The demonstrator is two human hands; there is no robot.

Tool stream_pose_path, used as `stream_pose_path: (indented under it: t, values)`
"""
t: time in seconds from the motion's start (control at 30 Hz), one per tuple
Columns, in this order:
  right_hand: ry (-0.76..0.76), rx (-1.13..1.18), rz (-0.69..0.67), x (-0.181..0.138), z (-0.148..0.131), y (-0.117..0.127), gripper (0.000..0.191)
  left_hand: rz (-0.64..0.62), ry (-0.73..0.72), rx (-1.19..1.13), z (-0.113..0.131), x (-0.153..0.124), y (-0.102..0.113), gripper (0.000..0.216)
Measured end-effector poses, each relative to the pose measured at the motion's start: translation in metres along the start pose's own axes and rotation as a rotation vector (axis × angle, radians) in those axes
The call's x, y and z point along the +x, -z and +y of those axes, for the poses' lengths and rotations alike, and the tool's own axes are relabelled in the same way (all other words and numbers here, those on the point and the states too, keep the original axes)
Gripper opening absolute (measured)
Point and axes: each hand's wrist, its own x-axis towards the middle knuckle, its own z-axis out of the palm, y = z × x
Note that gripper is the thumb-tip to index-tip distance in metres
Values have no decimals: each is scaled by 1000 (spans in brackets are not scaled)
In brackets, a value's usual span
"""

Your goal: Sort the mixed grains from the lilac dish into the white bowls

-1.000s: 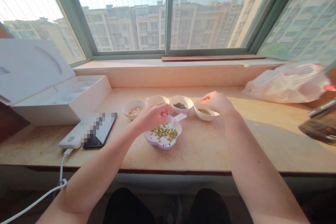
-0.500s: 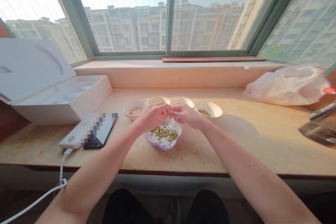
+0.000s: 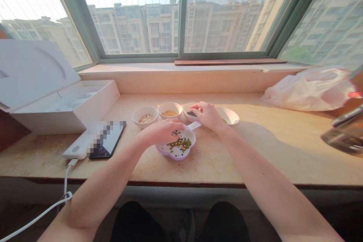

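In the head view, I see the left hand (image 3: 163, 131) over the flower-shaped dish (image 3: 178, 156), fingers curled downward; I cannot tell whether they grip anything. The mixed beans (image 3: 183, 144) lie in the dish, beneath and just beside these fingers. The right hand (image 3: 209, 116) has its fingers narrowed at the third bowl (image 3: 186, 108); a held bean cannot be confirmed. Dark beans (image 3: 191, 114) lie directly below those fingertips. The rightmost bowl (image 3: 231, 115) sits beyond the right fingers, partly hidden. The yellow-grain bowl (image 3: 170, 105) stands behind the left fingers.
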Motion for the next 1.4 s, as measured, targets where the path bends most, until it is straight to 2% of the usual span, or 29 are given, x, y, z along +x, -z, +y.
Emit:
stream_pose_path:
  t: [0.1, 0.23, 0.57, 0.93, 1.03, 1.13, 1.2, 1.3, 1.4]
  values:
    - [60, -151, -45, 2, 8, -4, 28, -31, -1, 24, -1, 2, -4, 31]
    - [84, -225, -63, 4, 14, -7, 33, -73, 25, 58, -1, 5, -10, 32]
    - [54, -129, -15, 1, 9, -4, 28, -21, 17, -19, -5, 10, -21, 28]
    - [43, -66, -9, -2, -1, -1, 22, 7, -14, -37, -3, 10, -21, 31]
    - [56, 19, 16, -3, -6, 1, 22, 100, 18, -52, -4, 9, -18, 35]
    - [26, 240, -24, -5, -12, 4, 21, 282, 54, -140, -5, 8, -13, 35]
    - [-22, 440, -137, -7, -16, 5, 26, 442, 44, -233, -5, 7, -9, 32]
    - [-58, 667, -376, -9, -20, 7, 34, 647, 36, -304, -3, 7, -5, 25]
    - [-65, 771, -537, -11, -21, 6, 37, 710, 24, -293, -2, 7, -4, 18]
